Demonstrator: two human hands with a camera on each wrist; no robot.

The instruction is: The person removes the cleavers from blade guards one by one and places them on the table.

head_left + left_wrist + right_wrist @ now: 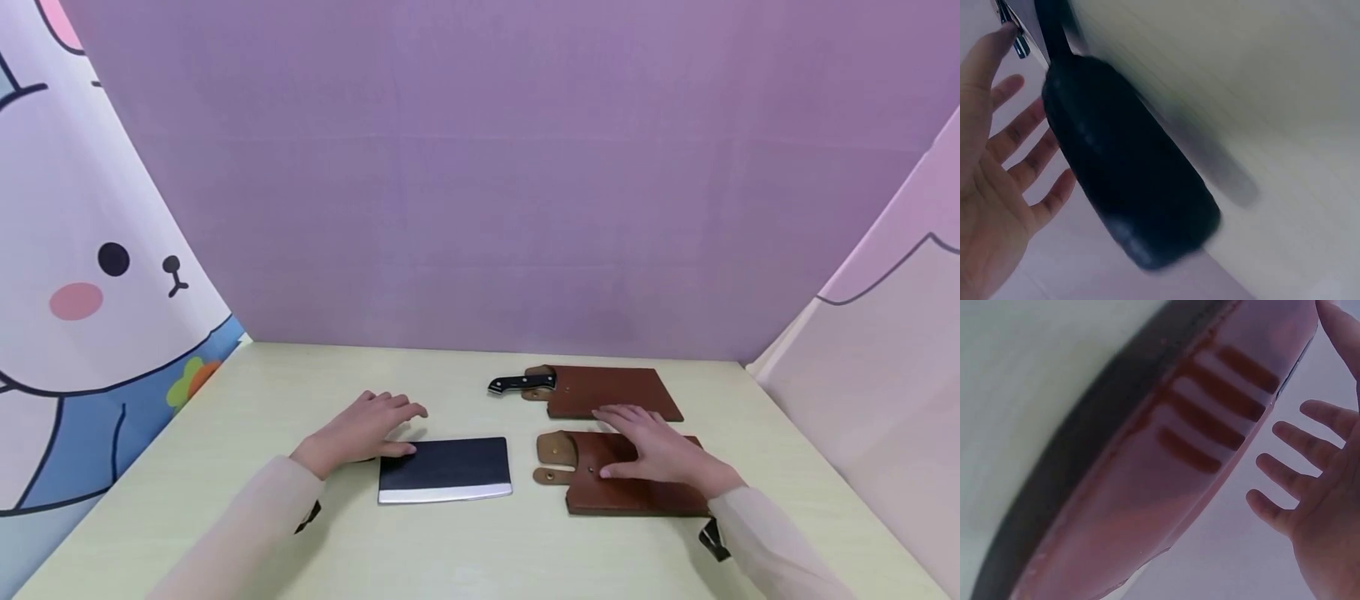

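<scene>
A cleaver with a black blade (446, 465) and a silver edge lies on the table, edge toward the viewer. Over its handle end is the left hand (363, 432), fingers spread; the left wrist view has the dark handle (1129, 169) beside the open left hand (997, 169), not gripped. The right hand (660, 446) hovers over the nearer brown leather sheath (633, 500), fingers extended. In the right wrist view, the fingers of the right hand (1322, 469) stand apart from the glossy sheath (1141, 506), which mirrors them. Its flap and strap point left.
Behind the nearer sheath lies a second brown sheath (607, 387), with a black riveted handle (522, 382) sticking out on its left. A purple cloth (480, 183) hangs behind the pale table (300, 375). Printed cartoon cloth (112, 333) covers the left side.
</scene>
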